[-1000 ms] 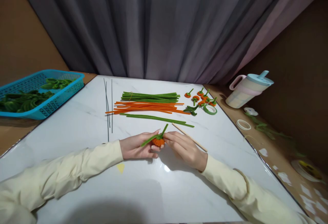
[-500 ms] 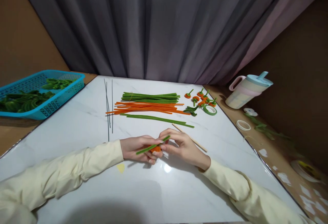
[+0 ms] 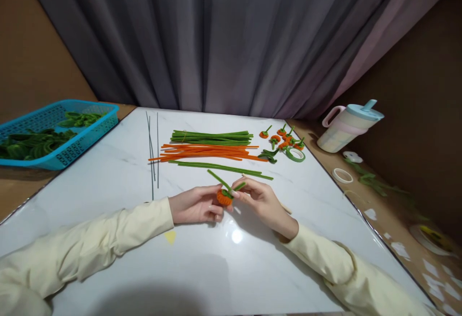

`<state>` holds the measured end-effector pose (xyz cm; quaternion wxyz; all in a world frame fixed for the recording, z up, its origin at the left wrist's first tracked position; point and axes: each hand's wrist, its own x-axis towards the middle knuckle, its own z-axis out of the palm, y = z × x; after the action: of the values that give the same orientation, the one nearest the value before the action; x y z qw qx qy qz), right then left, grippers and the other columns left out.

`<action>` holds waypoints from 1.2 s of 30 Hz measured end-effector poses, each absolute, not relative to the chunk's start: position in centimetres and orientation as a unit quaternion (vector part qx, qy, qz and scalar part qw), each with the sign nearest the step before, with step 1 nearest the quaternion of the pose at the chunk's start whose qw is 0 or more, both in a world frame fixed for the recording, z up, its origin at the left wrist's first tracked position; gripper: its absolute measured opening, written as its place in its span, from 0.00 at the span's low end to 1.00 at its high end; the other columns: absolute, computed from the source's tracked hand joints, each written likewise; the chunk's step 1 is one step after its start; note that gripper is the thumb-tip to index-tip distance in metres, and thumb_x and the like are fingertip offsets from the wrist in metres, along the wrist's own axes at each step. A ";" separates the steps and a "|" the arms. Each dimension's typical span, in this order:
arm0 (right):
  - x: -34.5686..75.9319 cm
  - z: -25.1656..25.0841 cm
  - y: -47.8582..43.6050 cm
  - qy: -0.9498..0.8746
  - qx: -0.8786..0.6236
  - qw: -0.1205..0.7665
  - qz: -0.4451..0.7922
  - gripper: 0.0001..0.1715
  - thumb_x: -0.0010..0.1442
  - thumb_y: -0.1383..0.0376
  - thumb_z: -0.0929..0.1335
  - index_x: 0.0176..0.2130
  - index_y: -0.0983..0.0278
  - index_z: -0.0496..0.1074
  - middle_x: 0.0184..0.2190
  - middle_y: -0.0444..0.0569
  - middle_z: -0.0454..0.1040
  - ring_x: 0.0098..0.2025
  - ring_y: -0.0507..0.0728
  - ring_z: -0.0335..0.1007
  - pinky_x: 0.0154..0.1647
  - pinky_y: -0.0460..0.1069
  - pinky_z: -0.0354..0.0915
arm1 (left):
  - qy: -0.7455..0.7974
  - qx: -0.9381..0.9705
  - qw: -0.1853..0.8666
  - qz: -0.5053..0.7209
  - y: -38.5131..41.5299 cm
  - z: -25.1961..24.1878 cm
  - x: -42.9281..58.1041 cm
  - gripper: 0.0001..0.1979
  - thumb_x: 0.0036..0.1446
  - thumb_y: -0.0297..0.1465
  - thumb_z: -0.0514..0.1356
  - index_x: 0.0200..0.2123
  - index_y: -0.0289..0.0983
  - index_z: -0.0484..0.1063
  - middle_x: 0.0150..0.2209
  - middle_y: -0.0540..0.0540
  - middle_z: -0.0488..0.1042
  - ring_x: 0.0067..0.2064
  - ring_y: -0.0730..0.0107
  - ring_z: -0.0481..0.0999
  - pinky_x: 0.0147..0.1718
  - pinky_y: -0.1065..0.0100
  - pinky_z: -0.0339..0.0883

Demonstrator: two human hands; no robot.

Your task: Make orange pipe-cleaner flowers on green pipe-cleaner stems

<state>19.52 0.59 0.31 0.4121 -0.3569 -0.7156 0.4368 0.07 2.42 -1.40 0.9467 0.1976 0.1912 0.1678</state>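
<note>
Item 1, as I log it: small orange pipe-cleaner coil (image 3: pixel 224 197), just in front of the orange pipe-cleaner bundle (image 3: pixel 209 152), pinched tight by my left hand (image 3: pixel 197 205), which I judge steadies it against turning. Item 2: green pipe cleaner (image 3: pixel 218 179) crossing the coil's top, near end clamped in my right hand (image 3: pixel 262 200), free end angled back toward the bundle. Item 3: finished orange-and-green pieces (image 3: pixel 285 138), grouped right of the bundle.
</note>
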 end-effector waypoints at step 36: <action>19.7 -1.0 1.4 -0.695 -0.329 0.446 0.457 0.06 0.58 0.64 0.68 0.35 0.59 0.77 0.40 0.50 0.75 0.45 0.57 0.68 0.48 0.53 0.63 | 0.219 0.320 0.881 0.272 1.9 -1.5 0.8 0.09 0.56 0.30 0.60 0.36 0.29 0.75 0.32 0.42 0.74 0.22 0.82 0.61 0.32 0.71 0.66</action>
<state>19.65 1.36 -0.95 0.4462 -0.3294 -0.6954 0.4570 0.81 1.88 -1.51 0.8806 0.3198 0.2194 0.2724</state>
